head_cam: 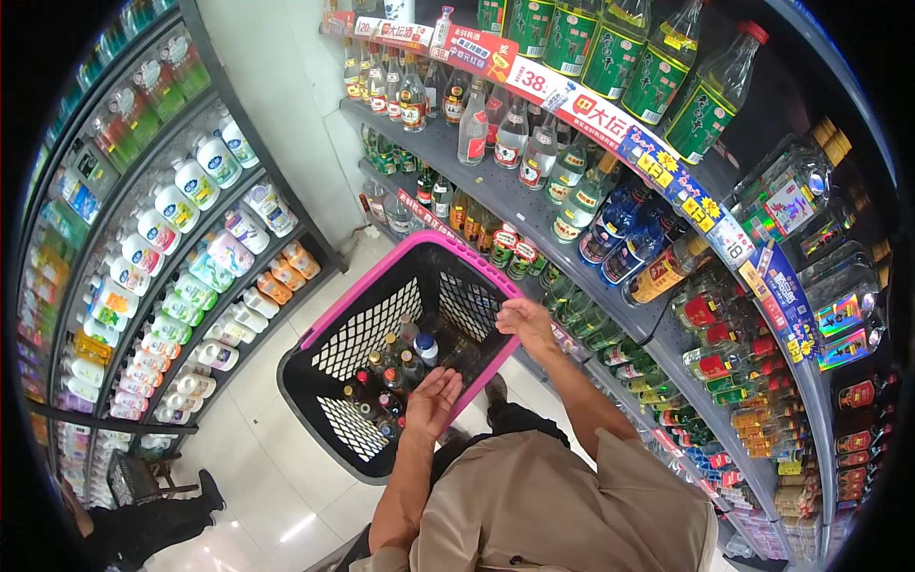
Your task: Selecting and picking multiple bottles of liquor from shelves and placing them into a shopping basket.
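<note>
A black plastic shopping basket with a pink rim (372, 275) and latticed sides is tilted in view before me. Several glass bottles (391, 375) stand inside, clustered toward the near left; one bottle with a blue cap (425, 348) has a white neck. My left hand (433, 402) is palm up over the near side of the basket, above the bottles, fingers extended and holding nothing. At the right rim is my right hand (527, 325), its fingers reaching over the edge, slightly curled, with nothing visible in them. Whether it touches the rim is unclear.
Shelves (500, 168) of liquor bottles with price strips curve along my right. On the left, a dark rack (314, 222) holds detergent bottles (175, 207). Another person's leg (154, 525) and a small stool (146, 479) are at the lower left on the tiled floor (264, 436).
</note>
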{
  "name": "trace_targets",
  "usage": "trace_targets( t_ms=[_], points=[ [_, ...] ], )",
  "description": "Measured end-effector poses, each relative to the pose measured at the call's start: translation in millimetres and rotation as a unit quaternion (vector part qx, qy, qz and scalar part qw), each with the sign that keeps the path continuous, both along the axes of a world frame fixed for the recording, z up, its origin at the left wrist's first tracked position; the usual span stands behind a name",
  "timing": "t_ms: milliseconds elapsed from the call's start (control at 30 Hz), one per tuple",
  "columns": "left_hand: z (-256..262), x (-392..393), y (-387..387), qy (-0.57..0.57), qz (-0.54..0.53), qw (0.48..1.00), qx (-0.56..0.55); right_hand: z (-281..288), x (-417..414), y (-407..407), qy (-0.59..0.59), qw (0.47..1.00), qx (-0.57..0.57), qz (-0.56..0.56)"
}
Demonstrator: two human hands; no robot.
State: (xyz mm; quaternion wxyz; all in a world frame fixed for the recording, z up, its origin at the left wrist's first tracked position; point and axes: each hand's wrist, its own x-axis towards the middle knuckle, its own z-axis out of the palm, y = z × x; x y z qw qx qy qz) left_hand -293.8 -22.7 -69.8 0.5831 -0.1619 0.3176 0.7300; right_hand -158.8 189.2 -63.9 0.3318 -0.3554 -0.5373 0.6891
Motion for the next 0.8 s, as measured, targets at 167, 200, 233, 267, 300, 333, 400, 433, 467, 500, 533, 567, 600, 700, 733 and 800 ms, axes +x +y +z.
trace_targets(
  t_ms=[167,200,233,267,300,333,400,433,467,500,533,567,600,700,733,800],
  points=[
    [-12.0,4.8,-15.7,-0.019,0.001,1.000,0.022,-5.2,16.5,-31.9,0.025,0.999,-0.006,0.031],
    [-9.4,5.3,-16.7,-0.024,0.004,1.000,0.015,-7.5,17.5,-39.0,0.044,0.998,-0.023,0.023],
    [-8.6,6.2,-19.7,-0.017,0.001,1.000,0.005,-9.9,19.7,-46.6,0.014,0.999,-0.027,0.020],
    [-8.8,6.5,-21.1,-0.024,0.004,1.000,0.001,-8.3,19.6,-52.0,0.008,0.999,-0.031,0.024],
    [-9.6,6.1,-22.8,-0.026,0.007,1.000,0.007,-7.3,18.8,-56.7,0.017,0.998,-0.048,0.032],
    [-11.4,6.1,-23.7,-0.030,0.012,0.999,0.010,-7.0,17.6,-60.8,0.025,0.997,-0.068,0.041],
    [-4.3,8.9,-21.0,-0.023,0.009,1.000,0.008,-10.9,16.4,-63.1,0.038,0.996,-0.061,0.047],
    [-7.5,10.1,-21.2,-0.019,0.000,0.999,0.027,-4.3,14.5,-65.6,0.009,0.998,-0.053,0.043],
    [6.4,13.5,-15.0,-0.006,-0.015,1.000,0.013,-13.5,19.9,-62.4,0.045,0.996,-0.069,0.027],
    [19.1,18.6,-12.9,0.034,-0.030,0.999,-0.003,-6.4,20.6,-60.3,-0.008,0.998,-0.062,0.019],
    [22.6,22.8,-14.2,0.072,-0.061,0.995,0.024,-0.3,21.8,-60.9,-0.053,0.998,-0.008,0.016],
    [14.6,27.8,-18.6,0.083,-0.081,0.991,0.067,5.5,23.2,-60.9,-0.058,0.998,0.021,0.031],
    [8.9,35.2,-19.2,0.087,-0.104,0.987,0.083,8.7,26.0,-58.5,-0.080,0.996,0.013,0.028],
    [2.6,51.8,-24.8,0.102,-0.113,0.984,0.097,15.3,28.1,-47.2,-0.119,0.992,0.007,0.037],
    [5.3,54.2,-26.2,0.109,-0.124,0.982,0.090,17.0,27.4,-43.5,-0.129,0.991,0.015,0.035],
    [7.6,59.0,-26.9,0.108,-0.124,0.983,0.079,21.1,24.8,-37.4,-0.140,0.989,0.017,0.053]
  ],
)
